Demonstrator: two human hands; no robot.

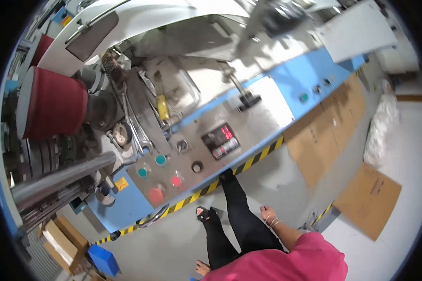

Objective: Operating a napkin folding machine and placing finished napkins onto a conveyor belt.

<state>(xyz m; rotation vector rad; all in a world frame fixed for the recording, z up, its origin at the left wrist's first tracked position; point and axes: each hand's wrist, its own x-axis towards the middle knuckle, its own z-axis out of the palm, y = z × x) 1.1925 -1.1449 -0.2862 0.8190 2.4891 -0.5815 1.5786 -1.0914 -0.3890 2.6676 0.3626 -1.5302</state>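
My right hand [268, 214] hangs low by my right thigh, with bracelets at the wrist. Its fingers are loosely curled and nothing shows in them. At the lower edge, my left hand [203, 268] is partly visible beside my left leg, fingers bent; a small blue bit shows near it, and what it holds, if anything, I cannot make out. Neither hand touches the machine. Before me stands its control panel [187, 171] with a lit red display [219, 140], a black knob [197, 166], green buttons [161, 160] and a large red button [155, 195].
Wrenches [132, 122] and a yellow-handled tool [162, 107] lie on the machine's top. A dark red cone-shaped roll [54, 103] is at left. Yellow-black tape [206, 189] lines the front edge. Flat cardboard [368, 201] lies at right; a blue bin [103, 260] and open carton [61, 243] stand lower left.
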